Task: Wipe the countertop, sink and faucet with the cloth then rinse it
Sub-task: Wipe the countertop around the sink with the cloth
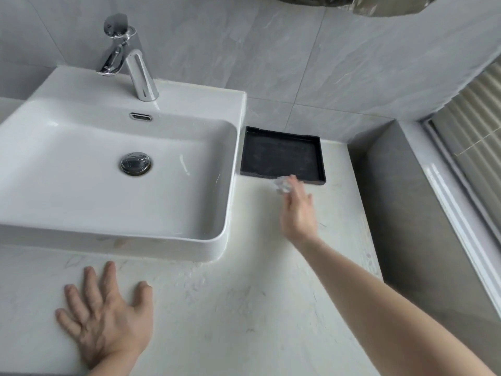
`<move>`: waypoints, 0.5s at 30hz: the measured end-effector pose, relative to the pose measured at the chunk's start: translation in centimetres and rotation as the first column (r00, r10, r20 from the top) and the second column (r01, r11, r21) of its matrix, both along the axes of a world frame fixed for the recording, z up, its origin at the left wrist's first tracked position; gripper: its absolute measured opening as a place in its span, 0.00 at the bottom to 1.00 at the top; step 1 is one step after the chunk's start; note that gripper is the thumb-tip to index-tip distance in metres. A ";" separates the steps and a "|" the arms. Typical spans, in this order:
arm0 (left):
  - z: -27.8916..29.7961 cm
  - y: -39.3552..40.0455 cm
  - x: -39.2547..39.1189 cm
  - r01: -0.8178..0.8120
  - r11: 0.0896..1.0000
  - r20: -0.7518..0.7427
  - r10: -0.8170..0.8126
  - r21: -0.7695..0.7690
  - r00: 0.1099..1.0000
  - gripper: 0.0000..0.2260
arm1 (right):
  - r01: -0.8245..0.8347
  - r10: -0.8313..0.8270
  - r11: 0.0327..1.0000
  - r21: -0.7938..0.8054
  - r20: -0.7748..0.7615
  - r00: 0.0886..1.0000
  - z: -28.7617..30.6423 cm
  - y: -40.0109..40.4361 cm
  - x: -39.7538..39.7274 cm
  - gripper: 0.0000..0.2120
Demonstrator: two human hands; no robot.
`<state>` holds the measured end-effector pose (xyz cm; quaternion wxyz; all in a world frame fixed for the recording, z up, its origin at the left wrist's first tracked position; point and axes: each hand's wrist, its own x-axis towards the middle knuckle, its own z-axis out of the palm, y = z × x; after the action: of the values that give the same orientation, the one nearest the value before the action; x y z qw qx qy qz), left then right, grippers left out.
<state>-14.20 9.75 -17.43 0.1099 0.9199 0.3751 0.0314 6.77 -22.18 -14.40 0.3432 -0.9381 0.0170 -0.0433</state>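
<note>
a person is looking down on a pale marble-look countertop (244, 321) that is filling the lower half of the frame. a white rectangular sink (113, 185) is sitting on it at the left, with a chrome faucet (130, 63) rising at the upper left. a shallow black tray (282, 154) is lying just beside the sink's right wall, at centre right.

the left hand (105, 316) is resting flat at the lower left, fingers spread wide, holding nothing. the right hand (298, 210) is reaching toward the tray's near edge; it is blurred, and something small and pale, possibly a scrunched cloth (282, 184), is showing at its fingertips. whether the fingers are pinching it or only touching it is not possible to tell.

what could go wrong: the hand is working right against the tray's near rim, so a wide stroke is likely to nudge the tray along the surface or toward the back wall. water droplets are lying on the countertop in front of the sink's corner, and the braced left palm may be at risk of sliding there.

open room is lying in the lower middle and right of the frame. the surface is ending at a grey ledge on the right, the tiled wall is closing the top, and the gap between sink and tray is narrow.
</note>
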 end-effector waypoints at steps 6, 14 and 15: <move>-0.1 0.0 0.1 -0.001 1.000 0.007 0.001 0.006 1.000 0.38 | -0.302 0.267 0.909 -0.289 -0.154 0.951 -2.2 5.8 -1.1 0.25; -0.1 0.1 0.0 0.005 1.000 0.005 -0.005 0.014 1.000 0.37 | 0.126 -0.158 0.965 -0.230 -0.127 0.979 -1.6 -10.0 -1.9 0.26; 0.0 0.0 0.1 0.001 1.000 0.006 -0.001 0.010 1.000 0.37 | 0.174 -0.203 0.962 -0.209 -0.124 0.971 -1.2 -12.1 -2.4 0.25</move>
<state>-14.13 9.70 -17.44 0.1063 0.9205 0.3743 0.0362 4.41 -34.32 -15.62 0.2412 -0.9621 0.1269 -0.0094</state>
